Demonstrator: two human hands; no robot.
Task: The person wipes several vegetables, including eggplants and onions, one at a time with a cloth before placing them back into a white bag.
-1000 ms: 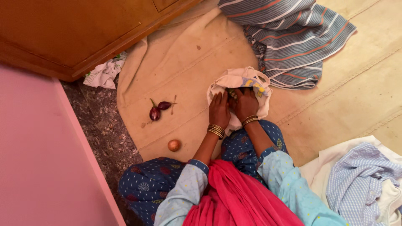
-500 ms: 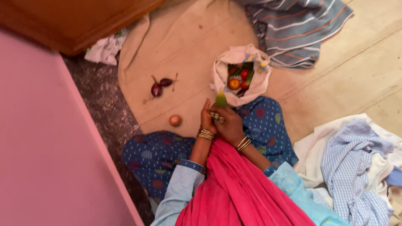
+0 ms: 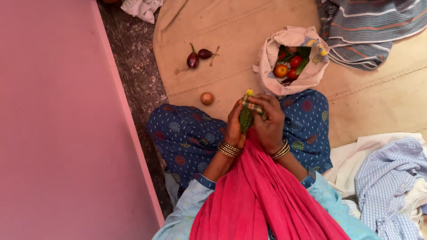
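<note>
Nearest you, a pink scarf (image 3: 262, 195) runs down your front, and your two hands meet just above it over your lap. Your left hand (image 3: 234, 126) and your right hand (image 3: 269, 122) are both closed around a green vegetable (image 3: 245, 119), held upright between them; a checked strip with a yellow tip sits at its top, though I cannot tell what that strip is. Bangles ring both wrists. Your knees in blue patterned cloth (image 3: 191, 133) spread to either side. Just beyond your left knee an onion (image 3: 207, 98) lies alone on the beige mat (image 3: 231, 31). Further out, right of the onion, a white cloth bag (image 3: 271, 62) sits open, with tomatoes (image 3: 288, 67) and green leaves inside. Left of the bag, two small eggplants (image 3: 198, 57) lie side by side. At the far right, a striped cloth (image 3: 369, 26) is bunched up.
</note>
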